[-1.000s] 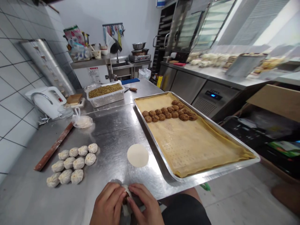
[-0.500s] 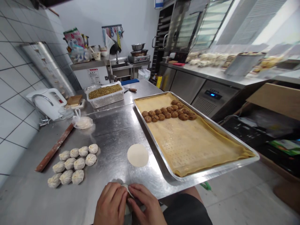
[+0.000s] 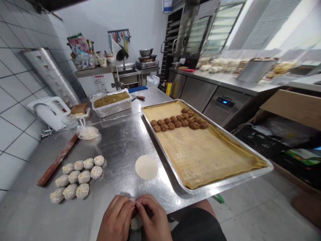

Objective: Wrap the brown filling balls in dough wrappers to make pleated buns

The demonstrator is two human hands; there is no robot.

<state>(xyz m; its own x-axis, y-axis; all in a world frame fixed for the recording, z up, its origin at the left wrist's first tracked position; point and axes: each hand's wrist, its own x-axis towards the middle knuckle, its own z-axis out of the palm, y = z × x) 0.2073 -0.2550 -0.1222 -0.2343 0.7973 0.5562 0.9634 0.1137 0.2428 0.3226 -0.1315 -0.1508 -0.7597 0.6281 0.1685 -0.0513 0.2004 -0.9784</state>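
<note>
At the front edge of the steel table, my left hand [image 3: 116, 216] and my right hand [image 3: 152, 214] are closed around a bun [image 3: 136, 222] of pale dough with brown filling. Its top edge is pinched between the fingers, which hide most of it. Just beyond my hands lies a flat round dough wrapper [image 3: 146, 167]. Several pleated, closed buns [image 3: 83, 176] sit in rows to the left. On the right a large metal tray [image 3: 173, 167] lined with yellowish cloth carries brown filling balls [image 3: 177, 124] in its far half.
A wooden rolling pin [image 3: 57, 160] and a tied plastic bag [image 3: 87, 133] lie at the left. Behind are a white kettle [image 3: 48, 112], a plastic tub of chopped filling [image 3: 111, 105] and a knife [image 3: 140, 97]. The tray's near corner reaches past the table edge.
My right hand's fingers have drawn in closer to the left hand, pinching at the top of the bun. The whole view has shifted slightly; the things on the table lie as before.
</note>
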